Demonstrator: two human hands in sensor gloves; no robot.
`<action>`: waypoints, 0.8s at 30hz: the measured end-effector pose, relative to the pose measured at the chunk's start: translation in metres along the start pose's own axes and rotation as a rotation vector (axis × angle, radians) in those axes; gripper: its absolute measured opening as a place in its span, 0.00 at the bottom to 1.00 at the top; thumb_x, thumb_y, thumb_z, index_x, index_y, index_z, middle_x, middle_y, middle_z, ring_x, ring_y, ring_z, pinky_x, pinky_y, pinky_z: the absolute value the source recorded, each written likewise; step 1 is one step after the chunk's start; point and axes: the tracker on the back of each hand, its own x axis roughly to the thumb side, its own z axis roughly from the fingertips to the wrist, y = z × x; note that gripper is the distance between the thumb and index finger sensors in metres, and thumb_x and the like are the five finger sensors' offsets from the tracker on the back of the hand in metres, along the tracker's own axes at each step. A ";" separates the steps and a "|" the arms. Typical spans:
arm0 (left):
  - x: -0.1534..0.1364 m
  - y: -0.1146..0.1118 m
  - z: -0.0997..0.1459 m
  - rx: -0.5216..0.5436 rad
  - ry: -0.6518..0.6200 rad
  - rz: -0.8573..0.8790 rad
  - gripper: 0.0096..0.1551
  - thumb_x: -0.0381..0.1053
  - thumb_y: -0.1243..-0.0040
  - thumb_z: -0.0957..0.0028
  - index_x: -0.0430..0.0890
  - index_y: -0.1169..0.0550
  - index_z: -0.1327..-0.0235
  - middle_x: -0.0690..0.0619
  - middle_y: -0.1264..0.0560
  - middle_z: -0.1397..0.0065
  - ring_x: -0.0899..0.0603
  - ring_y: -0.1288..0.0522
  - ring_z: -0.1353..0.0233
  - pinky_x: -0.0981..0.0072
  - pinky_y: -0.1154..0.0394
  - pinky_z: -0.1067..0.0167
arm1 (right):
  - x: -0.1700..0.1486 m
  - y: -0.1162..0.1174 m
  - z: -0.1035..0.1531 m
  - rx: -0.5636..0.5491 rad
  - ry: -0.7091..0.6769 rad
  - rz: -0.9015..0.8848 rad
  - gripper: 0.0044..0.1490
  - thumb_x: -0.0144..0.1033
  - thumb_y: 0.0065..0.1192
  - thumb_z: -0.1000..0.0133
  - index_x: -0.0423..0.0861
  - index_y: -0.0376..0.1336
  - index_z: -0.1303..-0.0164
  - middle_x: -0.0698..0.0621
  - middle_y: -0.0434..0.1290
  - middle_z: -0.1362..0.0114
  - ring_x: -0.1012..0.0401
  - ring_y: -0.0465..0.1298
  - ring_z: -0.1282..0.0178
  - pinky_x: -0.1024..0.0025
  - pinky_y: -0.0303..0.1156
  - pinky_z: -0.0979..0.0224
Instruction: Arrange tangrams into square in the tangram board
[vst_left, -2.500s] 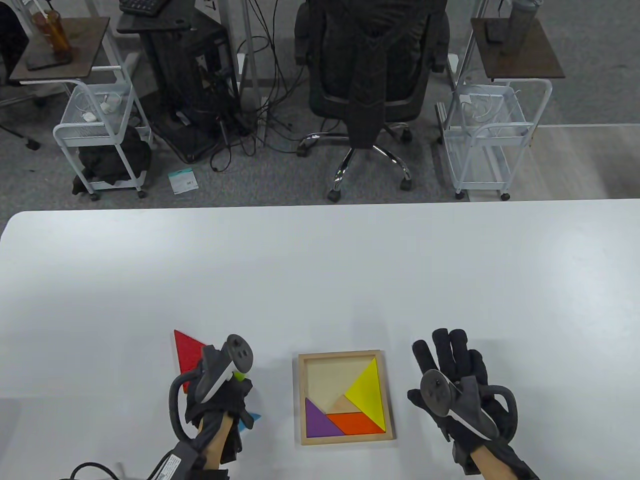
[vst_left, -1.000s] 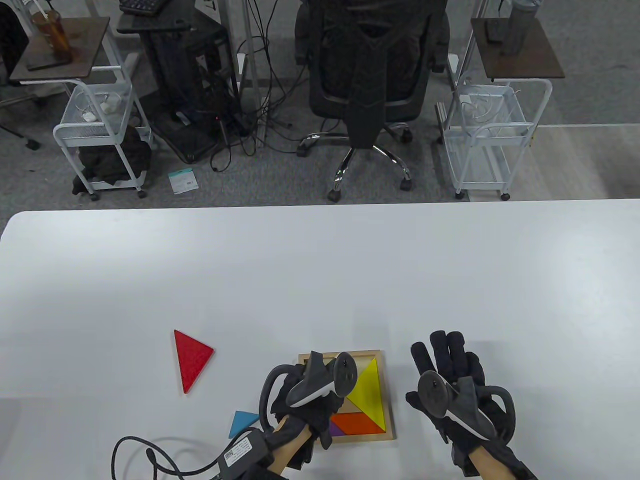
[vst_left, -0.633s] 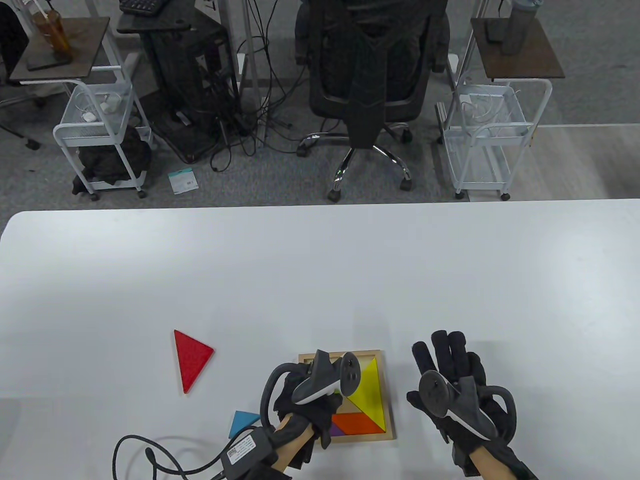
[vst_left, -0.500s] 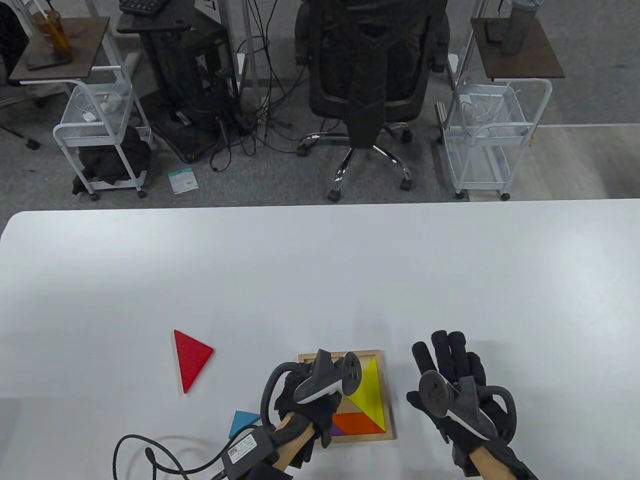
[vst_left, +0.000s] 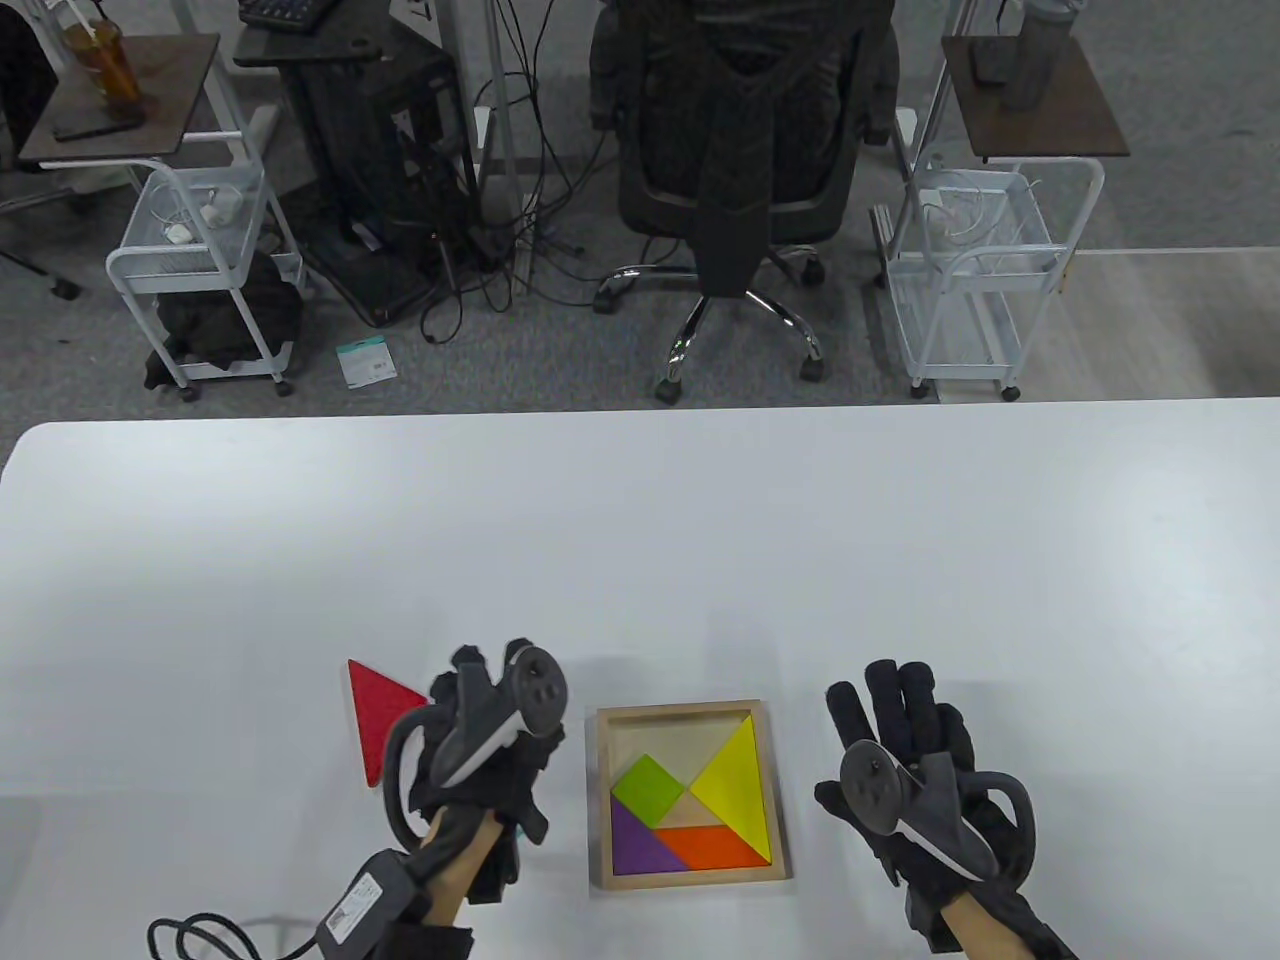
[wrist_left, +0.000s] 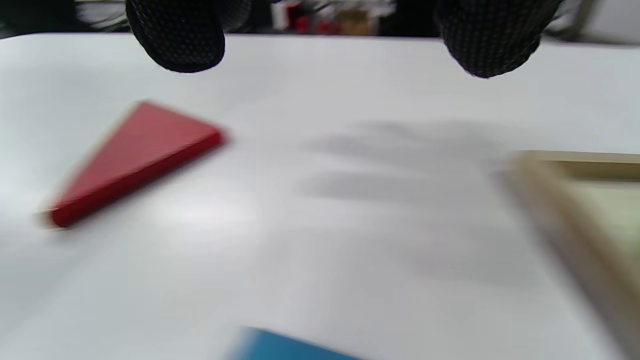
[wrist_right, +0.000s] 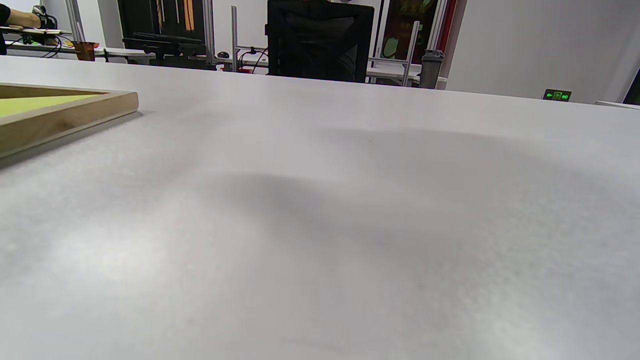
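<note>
The wooden tangram board lies near the table's front edge. It holds a yellow triangle, a green square, a purple triangle and an orange parallelogram. Its upper left part is bare wood. A red triangle lies left of the board, and my left hand hovers over its right corner, fingers loose and holding nothing. The left wrist view shows the red triangle below two fingertips and a blue triangle at the bottom edge. My right hand rests flat to the right of the board.
The white table stretches far behind the board. A cable trails from my left wrist at the front edge. Beyond the table stand an office chair and two white carts. The right wrist view shows the board's corner.
My left hand has left the green square in the board and swung left to the red triangle, now covering the blue triangle in the table view. The right hand has stayed put.
</note>
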 end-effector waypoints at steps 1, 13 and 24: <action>-0.015 0.000 -0.010 -0.042 0.062 0.013 0.55 0.64 0.44 0.43 0.50 0.61 0.19 0.21 0.59 0.20 0.16 0.45 0.24 0.35 0.30 0.32 | 0.000 0.000 0.000 0.002 -0.001 0.001 0.55 0.70 0.39 0.60 0.71 0.25 0.28 0.59 0.14 0.22 0.56 0.18 0.19 0.53 0.35 0.13; -0.078 -0.016 -0.075 -0.412 0.241 0.096 0.58 0.61 0.39 0.45 0.57 0.66 0.25 0.18 0.59 0.22 0.18 0.42 0.26 0.43 0.30 0.32 | -0.001 0.001 0.000 0.002 0.016 0.002 0.55 0.70 0.39 0.60 0.71 0.25 0.28 0.59 0.14 0.23 0.56 0.17 0.20 0.52 0.34 0.13; -0.076 -0.014 -0.085 -0.378 0.251 0.010 0.52 0.57 0.35 0.47 0.57 0.56 0.24 0.21 0.52 0.24 0.22 0.33 0.33 0.54 0.23 0.38 | -0.003 0.001 0.000 0.028 0.028 -0.005 0.55 0.70 0.39 0.60 0.71 0.24 0.28 0.59 0.14 0.23 0.56 0.16 0.20 0.53 0.34 0.13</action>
